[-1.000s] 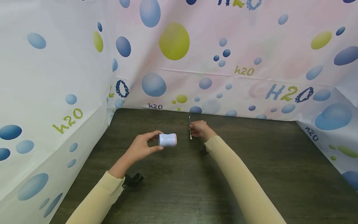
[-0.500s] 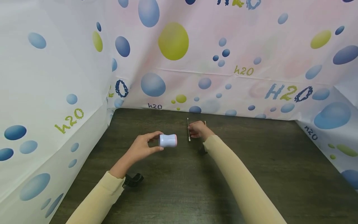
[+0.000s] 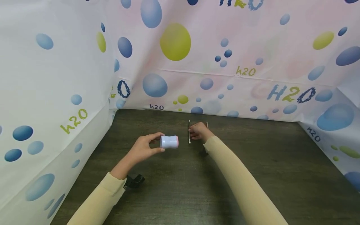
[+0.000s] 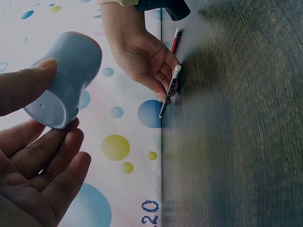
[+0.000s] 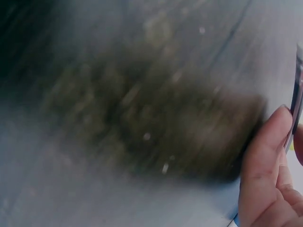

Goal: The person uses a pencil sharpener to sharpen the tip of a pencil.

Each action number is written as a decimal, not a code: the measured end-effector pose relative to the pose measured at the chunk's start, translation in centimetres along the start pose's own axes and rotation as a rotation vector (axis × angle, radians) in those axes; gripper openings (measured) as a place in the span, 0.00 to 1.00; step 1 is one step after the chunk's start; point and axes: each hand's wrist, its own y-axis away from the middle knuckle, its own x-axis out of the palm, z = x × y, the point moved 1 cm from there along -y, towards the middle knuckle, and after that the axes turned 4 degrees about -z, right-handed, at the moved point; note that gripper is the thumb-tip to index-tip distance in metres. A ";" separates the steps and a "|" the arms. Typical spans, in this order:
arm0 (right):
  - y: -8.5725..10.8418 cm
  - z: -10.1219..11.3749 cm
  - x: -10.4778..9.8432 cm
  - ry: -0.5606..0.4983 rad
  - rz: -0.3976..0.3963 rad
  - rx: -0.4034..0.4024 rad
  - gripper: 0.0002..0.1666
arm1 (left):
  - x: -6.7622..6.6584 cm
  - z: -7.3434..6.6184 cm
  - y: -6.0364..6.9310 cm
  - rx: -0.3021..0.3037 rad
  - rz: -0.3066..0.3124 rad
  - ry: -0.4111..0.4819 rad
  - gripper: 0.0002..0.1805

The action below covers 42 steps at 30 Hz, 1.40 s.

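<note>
My left hand [image 3: 142,148] grips a light-blue waisted plastic container [image 3: 169,142] by one end, thumb on one side and fingers on the other. It is held on its side above the table, its pinkish end pointing right; in the left wrist view its other end [image 4: 49,111] shows a pale round face. My right hand [image 3: 199,131] pinches a dark pencil [image 4: 169,92] with a white eraser between thumb and fingers. A red pencil [image 4: 175,40] lies on the table behind that hand, partly hidden by it; its tip shows in the head view.
The dark wood table [image 3: 180,187] meets a white back sheet [image 3: 208,68] printed with bubbles. Another sheet [image 3: 56,103] closes off the left side, and a third stands at the right. A black wrist strap [image 3: 134,181] sits on the left forearm.
The right hand has shifted slightly left and nearer with the dark pencil, and more of the other pencil shows on its right. The left hand with the container has barely moved.
</note>
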 end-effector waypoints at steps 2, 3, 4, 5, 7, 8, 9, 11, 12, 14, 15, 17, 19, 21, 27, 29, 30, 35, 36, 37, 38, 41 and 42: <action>0.0 0.0 0.1 0.009 0.002 -0.008 0.26 | -0.1 0.0 0.0 -0.002 0.001 0.005 0.29; 0.0 0.0 0.1 0.013 0.003 -0.011 0.26 | -0.1 0.0 0.0 -0.003 0.001 0.004 0.29; -0.1 0.0 0.1 0.016 0.003 -0.012 0.26 | -0.1 0.0 0.0 -0.006 0.000 0.004 0.29; -0.2 0.0 0.2 0.028 0.001 -0.019 0.26 | -0.1 0.0 0.0 -0.008 0.000 0.002 0.29; -0.8 -0.1 0.3 0.045 -0.004 -0.019 0.25 | -0.2 0.0 0.0 -0.008 -0.001 0.000 0.29; -1.0 -0.3 0.4 0.052 0.000 -0.032 0.24 | -0.2 0.0 0.0 -0.011 -0.002 -0.001 0.29; -2.5 -0.9 0.3 0.050 0.011 -0.053 0.22 | -0.2 0.0 0.0 -0.010 -0.001 -0.003 0.29; -5.3 -2.1 0.3 0.067 0.017 -0.067 0.21 | -0.3 0.0 0.0 -0.012 0.000 -0.003 0.29; -7.2 -3.0 0.4 0.064 0.014 -0.073 0.20 | -0.3 0.0 0.0 -0.014 0.002 -0.001 0.29; -11.1 -4.9 0.4 0.063 0.017 -0.108 0.19 | -0.3 0.0 0.0 -0.018 0.004 0.002 0.29; -12.6 -5.5 0.6 0.079 0.004 -0.106 0.19 | -0.3 0.0 0.0 -0.019 0.004 0.002 0.29; -13.2 -5.7 0.8 0.100 -0.015 -0.099 0.21 | -0.2 0.0 0.0 -0.024 0.005 0.002 0.29; -12.2 -5.2 0.9 0.118 -0.024 -0.123 0.21 | -0.2 0.0 0.1 -0.030 0.003 0.000 0.29; -9.1 -3.7 1.0 0.152 -0.044 -0.103 0.23 | -0.2 0.0 0.1 -0.034 0.001 -0.003 0.29; -2.1 -0.6 0.7 0.123 -0.053 -0.083 0.23 | -0.2 -0.1 0.1 -0.034 -0.006 -0.002 0.29; -1.3 -0.4 0.3 0.059 -0.038 -0.074 0.22 | -0.1 -0.1 0.1 -0.031 -0.008 0.002 0.29; -1.1 -0.4 0.2 0.023 -0.031 -0.067 0.21 | -0.1 -0.1 0.1 -0.029 -0.008 0.003 0.29; -0.7 -0.6 -0.4 -0.132 -0.006 -0.004 0.23 | -0.1 0.0 0.1 -0.034 -0.010 0.018 0.29; -0.7 -0.6 -0.5 -0.145 -0.001 0.005 0.23 | -0.1 0.0 0.1 -0.039 -0.009 0.027 0.29; -0.7 -0.7 -0.5 -0.154 0.005 0.011 0.23 | -0.1 0.1 0.1 -0.046 -0.008 0.035 0.29; -0.6 -0.7 -0.6 -0.156 0.011 0.014 0.24 | -0.1 0.1 0.1 -0.050 -0.006 0.046 0.29; -0.4 -0.7 -0.6 -0.156 0.023 0.015 0.25 | 0.0 0.3 0.0 -0.061 -0.002 0.085 0.29; -0.3 -0.7 -0.6 -0.155 0.026 0.014 0.25 | 0.0 0.3 0.0 -0.062 0.000 0.102 0.29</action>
